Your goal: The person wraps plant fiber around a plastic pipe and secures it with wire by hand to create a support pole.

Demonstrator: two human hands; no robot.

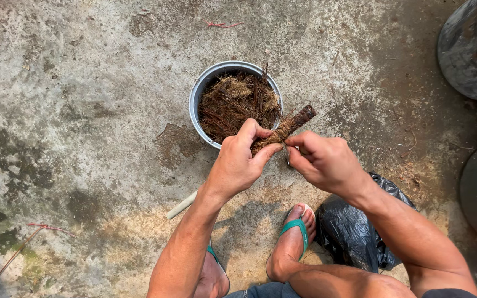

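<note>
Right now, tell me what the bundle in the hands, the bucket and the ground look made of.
Bundle: dry brown plant fibre, rough and stringy, dark at its far end.
Bucket: probably plastic or painted metal, with a smooth pale grey rim; it holds the same loose fibre.
Ground: bare concrete, matt, blotched with dark and greenish stains.

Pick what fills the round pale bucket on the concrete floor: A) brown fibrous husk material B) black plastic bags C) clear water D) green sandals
A: the bucket holds dry brown fibres, the same stuff as the bundle both hands grip above its rim.
</note>
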